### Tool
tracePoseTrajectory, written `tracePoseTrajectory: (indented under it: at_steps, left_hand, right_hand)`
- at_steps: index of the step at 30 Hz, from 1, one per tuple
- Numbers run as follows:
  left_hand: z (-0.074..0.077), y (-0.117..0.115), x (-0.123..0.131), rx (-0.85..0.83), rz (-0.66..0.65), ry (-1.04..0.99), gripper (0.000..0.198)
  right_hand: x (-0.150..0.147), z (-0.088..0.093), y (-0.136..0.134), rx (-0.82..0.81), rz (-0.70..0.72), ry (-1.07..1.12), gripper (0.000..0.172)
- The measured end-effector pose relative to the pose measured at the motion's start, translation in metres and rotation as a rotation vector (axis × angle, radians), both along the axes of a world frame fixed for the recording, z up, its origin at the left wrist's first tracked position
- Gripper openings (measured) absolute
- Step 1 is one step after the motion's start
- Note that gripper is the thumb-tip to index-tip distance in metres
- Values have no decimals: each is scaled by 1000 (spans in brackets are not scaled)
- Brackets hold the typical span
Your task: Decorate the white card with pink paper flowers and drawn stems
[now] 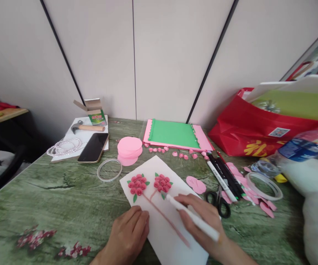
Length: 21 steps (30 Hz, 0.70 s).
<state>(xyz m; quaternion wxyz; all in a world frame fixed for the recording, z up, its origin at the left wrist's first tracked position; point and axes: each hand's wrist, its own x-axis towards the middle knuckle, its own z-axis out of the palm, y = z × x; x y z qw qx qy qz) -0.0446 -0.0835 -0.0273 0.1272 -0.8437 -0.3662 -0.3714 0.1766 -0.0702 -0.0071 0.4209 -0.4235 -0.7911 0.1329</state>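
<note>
A white sheet of paper [172, 224] lies slanted in front of me. On it are two clusters of small pink-red paper roses, the left one [138, 184] and the right one [162, 183], with green leaves around them. A brown forked stem [166, 220] runs down from both. My right hand [200, 221] is closed around a white marker pen [199, 221]. Its front end is beside the leaf under the right cluster; whether it touches the paper I cannot tell. My left hand [129, 233] presses on the paper's left edge, fingers curled together.
Pink paper circles [129, 147], a tape roll [109, 170], a phone [93, 147] and a hammer [88, 127] lie to the left. Small rolled roses [185, 156] sit before green paper [172, 133]. Scissors [218, 201], several markers [222, 176], pink scraps and a red bag [247, 129] are on the right.
</note>
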Motion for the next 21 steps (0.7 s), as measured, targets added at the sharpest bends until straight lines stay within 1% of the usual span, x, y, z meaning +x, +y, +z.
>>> tracePoseTrajectory:
  at_steps: [1,4,7,10,12,14,18,21]
  left_hand:
    - [-1,-2,-1,35,26,26,15]
    - [-3,-7,-4,110,108,103,19]
    - [-1,-6,-7,83,158,132,21]
    - [4,4,-10,-22,196,116,24]
    - [9,16,-11,-117,225,79,23]
    - [14,31,-12,-249,245,74,20]
    - [27,57,-13,-519,374,85,17]
    - [34,65,-15,-554,407,60,22]
  right_hand:
    - [9,-2,2,-68,-33,56,17]
    - [31,-10,3,-299,-121,200,27]
    - [37,-14,-4,-468,-176,298,32]
    - [30,-13,-19,-548,-214,387,34]
    - [24,-10,-28,-578,-256,450,36]
    - [22,-9,-33,-609,-266,493,38]
    - [25,-10,-32,-663,-222,618,39]
    - [25,-6,-27,-761,-192,801,37]
